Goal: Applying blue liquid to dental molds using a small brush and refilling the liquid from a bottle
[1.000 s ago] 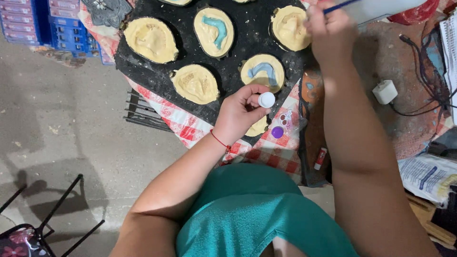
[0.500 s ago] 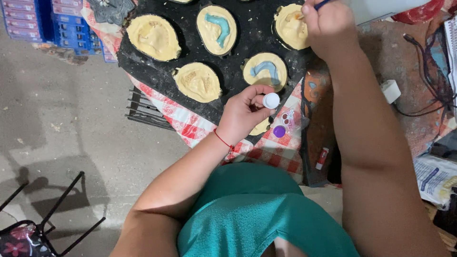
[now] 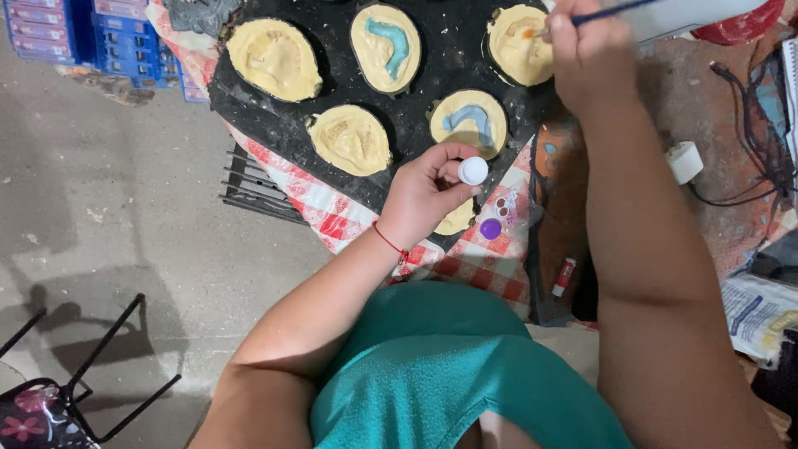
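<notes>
While the left hand (image 3: 428, 195) grips a small white pot (image 3: 473, 170), the right hand (image 3: 586, 62) pinches a brush (image 3: 611, 12), dabbing orange on the far right cast (image 3: 517, 43); two casts carry blue, three remain bare.

Stacked blue crates (image 3: 125, 41) with pale pink labels (image 3: 37, 15) along their fronts stand at the top left, on the floor beside the tabletop. A small white tube with a red label (image 3: 564, 277) lies upright near the checked cloth's right edge. A folded printed paper, white, blue and yellow (image 3: 756, 314), lies at the far right.
</notes>
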